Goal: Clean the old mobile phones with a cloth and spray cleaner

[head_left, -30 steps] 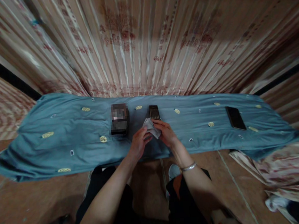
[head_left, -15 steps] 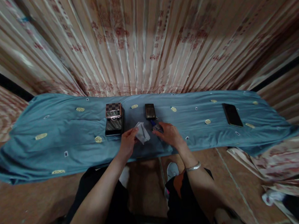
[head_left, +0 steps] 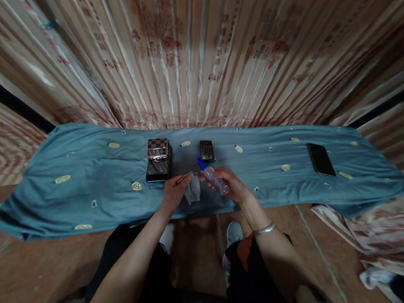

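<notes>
My left hand (head_left: 174, 191) is closed on a small grey cloth (head_left: 193, 190), which hangs down from the fingers over the table's front part. In my right hand (head_left: 231, 183) is a clear spray bottle (head_left: 216, 179) with a blue top (head_left: 201, 164). It is tilted, its blue end pointing away from me and to the left. Just behind that end a small dark phone-like device (head_left: 206, 150) lies on the blue cloth. To the left, a checkered folded phone (head_left: 158, 148) rests on the far end of a black phone (head_left: 158, 168).
A blue tablecloth (head_left: 51, 202) with yellow prints covers the long narrow table. Another black phone (head_left: 320, 159) lies at the right. Pleated curtains (head_left: 187, 68) hang right behind the table. My shoes (head_left: 234, 232) are on the tiled floor below.
My right hand has picked the spray bottle up off the table and turned it more into view. The grey cloth now hangs lower from my left hand. The view has shifted slightly.
</notes>
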`<state>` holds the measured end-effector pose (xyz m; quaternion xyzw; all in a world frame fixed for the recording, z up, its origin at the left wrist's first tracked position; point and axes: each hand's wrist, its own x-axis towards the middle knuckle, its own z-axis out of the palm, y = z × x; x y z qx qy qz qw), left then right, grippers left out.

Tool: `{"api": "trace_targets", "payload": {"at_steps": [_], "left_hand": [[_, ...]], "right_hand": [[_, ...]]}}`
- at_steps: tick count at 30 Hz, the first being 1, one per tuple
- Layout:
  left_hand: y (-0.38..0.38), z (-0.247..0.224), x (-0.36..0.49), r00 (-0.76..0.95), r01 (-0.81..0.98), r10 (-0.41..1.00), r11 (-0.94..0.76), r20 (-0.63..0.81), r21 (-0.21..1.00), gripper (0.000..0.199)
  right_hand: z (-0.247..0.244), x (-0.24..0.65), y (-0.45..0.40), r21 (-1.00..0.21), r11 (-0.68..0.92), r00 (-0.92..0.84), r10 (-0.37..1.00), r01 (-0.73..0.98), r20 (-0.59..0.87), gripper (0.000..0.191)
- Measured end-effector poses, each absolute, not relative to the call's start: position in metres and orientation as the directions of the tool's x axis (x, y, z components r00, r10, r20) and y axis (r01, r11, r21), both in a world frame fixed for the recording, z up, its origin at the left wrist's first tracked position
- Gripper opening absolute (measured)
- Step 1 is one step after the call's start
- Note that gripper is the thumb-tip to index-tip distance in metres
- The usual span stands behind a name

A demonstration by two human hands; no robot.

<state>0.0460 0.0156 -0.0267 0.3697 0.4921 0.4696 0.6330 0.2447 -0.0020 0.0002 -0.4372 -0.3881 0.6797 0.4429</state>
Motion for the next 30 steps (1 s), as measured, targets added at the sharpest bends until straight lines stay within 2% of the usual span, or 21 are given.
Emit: {"api": "trace_targets", "payload": {"at_steps": [3,6,11,13,16,18,21,22,25,30], "left_hand": [[0.015,-0.024,0.046,0.125,-0.356,0.937,0.350,-0.327,0.867,0.032],[0.016,-0.023,0.043,0.177,-0.444,0.921,0.390,-0.348,0.807,0.030],[0.017,-0.022,0.039,0.134,-0.520,0.915,0.392,-0.381,0.759,0.023],[0.016,-0.021,0.038,0.158,-0.511,0.916,0.396,-0.369,0.763,0.026],[0.015,-0.019,0.038,0.211,-0.497,0.924,0.382,-0.318,0.779,0.030],[0.014,-0.017,0.039,0.220,-0.500,0.929,0.370,-0.298,0.783,0.030],[0.014,-0.014,0.040,0.217,-0.487,0.937,0.347,-0.274,0.801,0.025],[0.014,-0.013,0.040,0.215,-0.479,0.939,0.340,-0.267,0.810,0.022],[0.013,-0.010,0.041,0.206,-0.455,0.942,0.332,-0.265,0.826,0.018],[0.013,-0.010,0.041,0.205,-0.436,0.935,0.353,-0.290,0.828,0.020]], "right_hand": [[-0.001,0.232,-0.004,-0.893,-0.350,-0.313,0.914,-0.283,-0.258,0.036],[-0.007,0.228,-0.003,-0.916,-0.323,-0.255,0.931,-0.238,-0.262,0.044],[-0.020,0.230,0.000,-0.944,-0.287,-0.235,0.940,-0.164,-0.246,0.045],[-0.027,0.229,0.001,-0.968,-0.233,-0.233,0.950,-0.091,-0.206,0.039],[-0.033,0.224,0.002,-0.987,-0.093,-0.217,0.969,0.132,-0.121,0.030],[-0.033,0.222,0.000,-0.955,-0.004,-0.201,0.977,0.296,-0.066,0.038],[-0.025,0.219,-0.007,-0.875,0.062,-0.179,0.983,0.479,-0.029,0.066],[-0.021,0.218,-0.009,-0.847,0.078,-0.181,0.983,0.525,-0.021,0.070],[-0.011,0.215,-0.015,-0.788,0.161,-0.223,0.974,0.594,0.031,0.071],[-0.009,0.211,-0.020,-0.744,0.281,-0.292,0.949,0.606,0.121,0.071]]}}
